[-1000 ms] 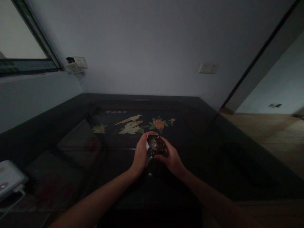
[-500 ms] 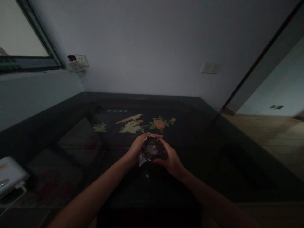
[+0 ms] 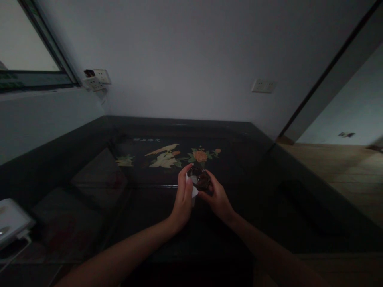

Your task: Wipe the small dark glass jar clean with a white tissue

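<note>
A small, round dark glass ashtray (image 3: 202, 179) with a faceted, shiny rim is held up over the dark table, its hollow facing me. My right hand (image 3: 220, 199) grips it from the right, thumb below and fingers around the side. On the other side, my left hand (image 3: 184, 195) is closed on a white tissue (image 3: 194, 191), pressing it against the ashtray's left wall with the thumb at the rim. Part of the tissue is hidden behind the left thumb and palm.
The glossy dark table (image 3: 179, 247) carries a bird-and-flower picture (image 3: 167, 155) beyond my hands. A white device (image 3: 13, 221) with a cable stands at the left edge. A dark long object (image 3: 311, 207) lies at the right. Wall sockets (image 3: 263, 85) are behind.
My left hand has turned more upright, its thumb now up at the ashtray's rim with the tissue. The ashtray has shifted slightly right and away from me, and is tilted differently.
</note>
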Available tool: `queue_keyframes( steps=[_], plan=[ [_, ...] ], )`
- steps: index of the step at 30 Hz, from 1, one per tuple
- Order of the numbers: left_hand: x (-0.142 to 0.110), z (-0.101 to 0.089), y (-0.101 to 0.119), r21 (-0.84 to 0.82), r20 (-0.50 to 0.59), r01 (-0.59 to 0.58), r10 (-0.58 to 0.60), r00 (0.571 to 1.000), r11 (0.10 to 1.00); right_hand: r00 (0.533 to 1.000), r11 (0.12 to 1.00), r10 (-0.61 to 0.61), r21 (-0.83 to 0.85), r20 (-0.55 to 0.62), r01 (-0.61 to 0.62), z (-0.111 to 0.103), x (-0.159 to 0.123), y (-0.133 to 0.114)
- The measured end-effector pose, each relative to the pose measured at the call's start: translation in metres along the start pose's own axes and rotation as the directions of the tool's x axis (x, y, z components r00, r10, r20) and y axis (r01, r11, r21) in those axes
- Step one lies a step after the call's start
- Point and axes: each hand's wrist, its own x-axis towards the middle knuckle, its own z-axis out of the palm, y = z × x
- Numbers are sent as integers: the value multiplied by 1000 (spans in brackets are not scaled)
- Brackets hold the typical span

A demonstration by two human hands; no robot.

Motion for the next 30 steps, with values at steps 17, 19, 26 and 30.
queue_keyframes(
  steps=[17,19,26,30],
  plan=[
    [12,-4,-1,-113,-22,156,-159,987,981,999,1000,19,-8,51,-18,2,-1,-6],
    [3,-1,-2,-16,-34,46,-46,998,999,999,999,28,33,30,-29,1,-1,-7],
    [7,-1,-1,-63,13,55,-54,998,996,1000,1000,9,-13,11,-9,0,-1,-2],
    [31,-12,-1,-180,104,313,-298,949,933,997,991,-39,-127,59,46,-1,-3,0]
  ],
)
